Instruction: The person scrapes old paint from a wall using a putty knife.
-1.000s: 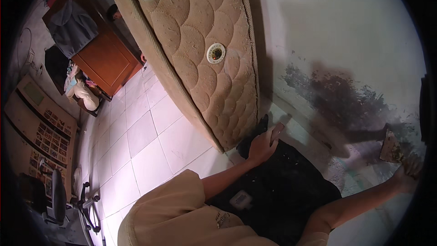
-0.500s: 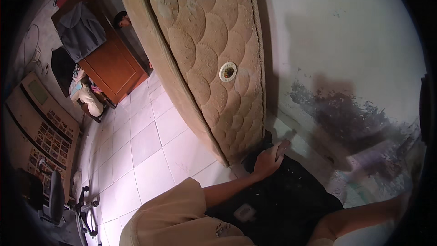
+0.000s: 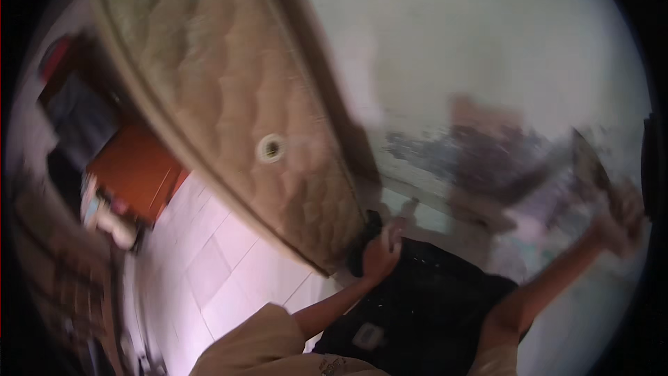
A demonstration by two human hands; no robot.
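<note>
My right hand point(image 3: 619, 217) is raised at the far right, closed around the handle of a scraper point(image 3: 590, 161). Its flat metal blade points up and left, in front of the stained lower wall. Motion smears the fingers there. My left hand point(image 3: 380, 256) rests by my knee on the dark trousers point(image 3: 424, 292), fingers curled. A small pale thing shows at its fingertips, too blurred to name. Beyond the blade, the pale wall point(image 3: 445, 42) carries a dark band of peeling paint point(image 3: 445, 157) low down.
A tan quilted mattress point(image 3: 223, 97) stands on edge close to my left, against the wall. Light tiles point(image 3: 229, 251) cover the floor. Farther left are a reddish-brown wooden cabinet point(image 3: 139, 170) with dark cloth point(image 3: 80, 111) over it, and blurred furniture at the rim.
My right hand has come up into view with the scraper. The view has swung to the right, so the mattress and cabinet sit farther left. My left hand stays by the knee.
</note>
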